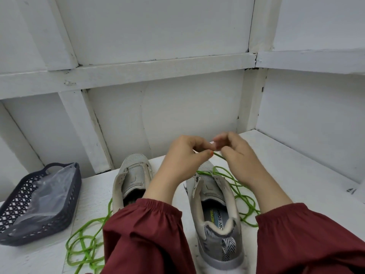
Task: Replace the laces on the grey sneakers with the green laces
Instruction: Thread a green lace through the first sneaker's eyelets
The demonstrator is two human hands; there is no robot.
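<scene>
Lace (pixel 219 155), judged thin, limp and light, is best taken close to its end for threading. The left hand (pixel 183 155) pinches it with its thumb, and the blurred right hand (pixel 238 155) seems to pinch it too. From that grip the slack trails down in loops over and beside the right sneaker (pixel 215 210).

Left sleeve (pixel 146 230) hides heel of left sneaker (pixel 132 175).

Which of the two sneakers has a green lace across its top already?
The right sneaker: a green lace crosses its front eyelets. The left sneaker has no lace across its top.
</scene>
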